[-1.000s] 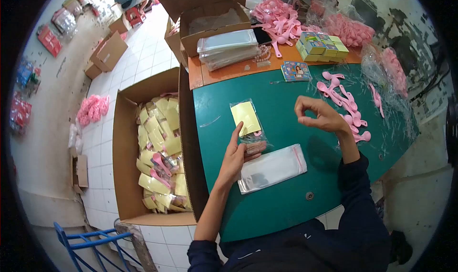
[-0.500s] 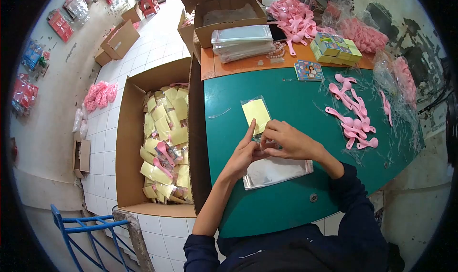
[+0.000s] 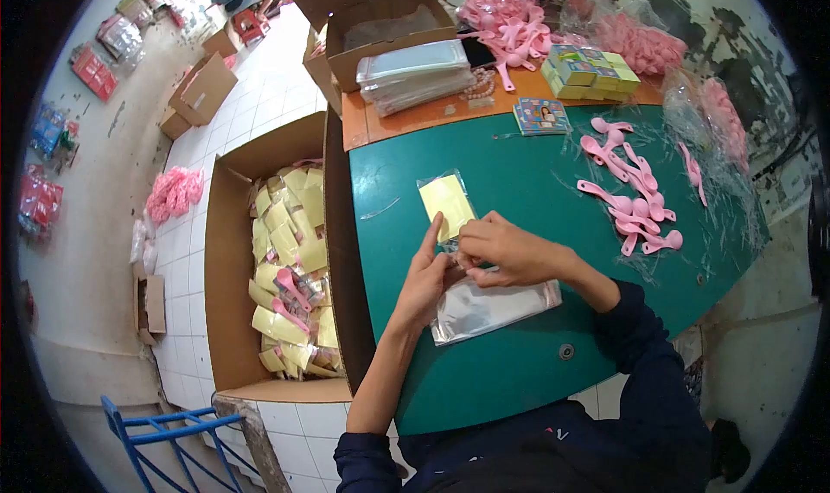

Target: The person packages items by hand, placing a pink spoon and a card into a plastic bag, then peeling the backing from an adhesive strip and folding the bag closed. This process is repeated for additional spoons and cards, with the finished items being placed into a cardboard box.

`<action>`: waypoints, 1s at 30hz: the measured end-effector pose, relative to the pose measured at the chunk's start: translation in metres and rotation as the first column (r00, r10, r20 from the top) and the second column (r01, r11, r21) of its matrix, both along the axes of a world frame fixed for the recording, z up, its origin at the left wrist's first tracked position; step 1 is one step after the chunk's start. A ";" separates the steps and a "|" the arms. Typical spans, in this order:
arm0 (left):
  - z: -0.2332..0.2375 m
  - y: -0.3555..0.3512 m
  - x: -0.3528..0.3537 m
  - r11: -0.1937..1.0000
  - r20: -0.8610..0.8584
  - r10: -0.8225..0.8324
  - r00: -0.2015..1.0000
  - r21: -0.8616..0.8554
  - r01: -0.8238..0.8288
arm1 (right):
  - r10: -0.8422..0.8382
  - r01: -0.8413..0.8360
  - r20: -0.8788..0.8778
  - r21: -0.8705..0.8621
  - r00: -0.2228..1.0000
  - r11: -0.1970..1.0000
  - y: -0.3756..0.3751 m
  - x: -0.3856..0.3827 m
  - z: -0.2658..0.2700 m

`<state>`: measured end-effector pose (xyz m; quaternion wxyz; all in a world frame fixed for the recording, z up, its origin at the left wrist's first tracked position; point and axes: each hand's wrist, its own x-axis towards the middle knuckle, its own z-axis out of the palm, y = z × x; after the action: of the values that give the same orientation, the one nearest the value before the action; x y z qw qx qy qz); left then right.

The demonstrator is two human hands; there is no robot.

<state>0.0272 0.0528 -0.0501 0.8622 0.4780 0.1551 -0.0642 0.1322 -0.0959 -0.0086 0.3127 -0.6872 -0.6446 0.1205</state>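
Head view: both bare hands meet at the lower end of a clear packet (image 3: 448,206) backed with yellow card, lying on the green table (image 3: 510,385).

Nearest the body, a stack of clear bags (image 3: 500,313) lies flat, just below the hands; the left hand (image 3: 424,290) stretches its index finger onto the yellow card, its other fingers partly hidden, so their grip I cannot tell; the right hand (image 3: 512,252) has bent fingers and thumb drawn close at the packet's end, though whether they pinch it is unclear; left of the table stands a carton (image 3: 227,259) of similar packets, to the right lie pink spoons (image 3: 641,208), and farther off a small pile of printed cards (image 3: 542,117).
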 end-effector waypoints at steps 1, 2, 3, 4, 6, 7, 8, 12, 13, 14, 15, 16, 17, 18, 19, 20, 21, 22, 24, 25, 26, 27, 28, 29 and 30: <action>0.004 0.000 0.000 1.000 -0.010 0.011 1.000 0.007 -0.011 | 0.035 -0.036 -0.087 -0.002 0.996 0.999 -0.005 0.008 0.008; 0.003 -0.001 0.001 0.999 0.021 0.008 1.000 -0.038 -0.007 | 0.007 -0.033 -0.383 -0.062 0.924 0.998 -0.019 0.025 0.017; 0.003 -0.001 0.001 0.999 0.029 -0.038 0.999 -0.032 0.039 | -0.009 0.002 -0.412 -0.017 0.911 1.000 -0.041 0.052 0.021; 0.004 0.000 0.002 0.997 0.043 -0.077 0.996 -0.029 0.078 | -0.017 0.031 -0.436 0.025 0.900 0.999 -0.069 0.082 0.026; 0.012 -0.001 0.001 0.994 0.042 -0.109 0.993 0.000 0.109 | -0.406 0.524 -0.705 -0.058 0.581 0.850 -0.129 0.134 0.042; 0.012 0.000 0.001 0.994 0.047 -0.107 0.993 -0.012 0.108 | -0.672 0.746 -0.355 0.133 0.650 0.652 -0.178 0.198 0.013; 0.011 -0.001 0.002 0.994 0.051 -0.106 0.993 -0.025 0.107 | -0.819 0.833 -0.194 -0.013 0.541 0.553 -0.176 0.196 0.021; 0.022 -0.003 0.008 0.996 0.052 -0.083 0.995 -0.033 0.085 | -0.812 0.809 0.097 0.080 0.576 0.583 -0.141 0.127 0.038; 0.022 -0.004 0.008 0.996 0.058 -0.065 0.996 -0.056 0.068 | -0.638 0.620 0.166 0.151 0.752 0.770 -0.115 0.121 0.010; 0.023 -0.004 0.009 0.996 0.065 -0.045 0.997 -0.074 0.049 | -0.401 0.400 -0.103 -0.033 0.910 0.916 -0.077 0.082 0.023; 0.023 -0.003 0.008 0.996 0.069 -0.022 0.997 -0.090 0.028 | -0.243 0.245 -0.153 -0.005 0.958 0.969 -0.055 0.061 0.010; 0.017 -0.001 0.008 0.991 0.082 -0.010 0.997 -0.130 0.020 | -0.247 0.248 -0.095 -0.002 0.964 0.969 -0.034 0.044 -0.001; 0.017 0.000 0.005 0.989 0.090 -0.007 0.996 -0.144 0.019 | -0.244 0.244 -0.034 0.002 0.969 0.970 -0.020 0.034 -0.011; 0.017 0.002 0.002 0.988 0.103 0.001 0.995 -0.153 0.015 | -0.261 0.264 -0.095 0.017 0.961 0.964 -0.014 0.034 -0.020; 0.018 0.006 0.000 0.987 0.121 0.014 0.993 -0.163 0.006 | -0.272 0.279 -0.152 0.030 0.950 0.960 -0.007 0.038 -0.029; 0.023 0.012 -0.005 0.994 0.075 -0.029 0.997 -0.099 0.036 | -0.281 0.295 -0.211 0.041 0.936 0.954 -0.002 0.041 -0.034; 0.027 0.016 -0.008 0.999 0.051 -0.021 0.998 0.029 0.020 | -0.298 0.332 -0.305 0.063 0.904 0.941 0.000 0.041 -0.037; 0.030 0.017 -0.010 0.989 0.028 -0.013 1.000 0.150 0.009 | -0.316 0.372 -0.393 0.073 0.863 0.925 -0.001 0.042 -0.038; 0.022 0.017 -0.006 0.937 0.111 0.029 0.993 0.344 -0.066 | -0.276 0.398 -0.505 0.150 0.818 0.905 -0.002 0.043 -0.046; 0.015 0.016 -0.004 0.837 0.150 0.014 0.989 0.539 -0.094 | -0.231 0.385 -0.586 0.152 0.777 0.910 -0.003 0.041 -0.049; 0.011 0.015 -0.001 0.697 0.184 -0.011 0.983 0.706 -0.125 | -0.184 0.373 -0.661 0.155 0.727 0.915 -0.002 0.039 -0.052; 0.011 0.013 0.002 0.523 0.210 -0.042 0.977 0.838 -0.157 | -0.136 0.362 -0.730 0.160 0.669 0.919 -0.001 0.037 -0.052; 0.010 0.010 0.006 0.550 0.255 0.009 0.967 0.806 -0.218 | -0.144 0.366 -0.745 0.143 0.651 0.919 -0.001 0.038 -0.055; 0.006 0.012 0.009 0.545 0.274 0.029 0.961 0.802 -0.245 | -0.151 0.372 -0.760 0.127 0.632 0.919 0.000 0.039 -0.059; 0.000 0.015 0.013 0.540 0.292 0.046 0.955 0.797 -0.270 | -0.159 0.379 -0.776 0.110 0.610 0.919 0.001 0.039 -0.060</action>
<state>0.0400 0.0678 -0.0504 0.5489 0.8150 0.1061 0.1523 0.1709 -0.0945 -0.0688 0.6543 -0.6161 -0.3543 0.2586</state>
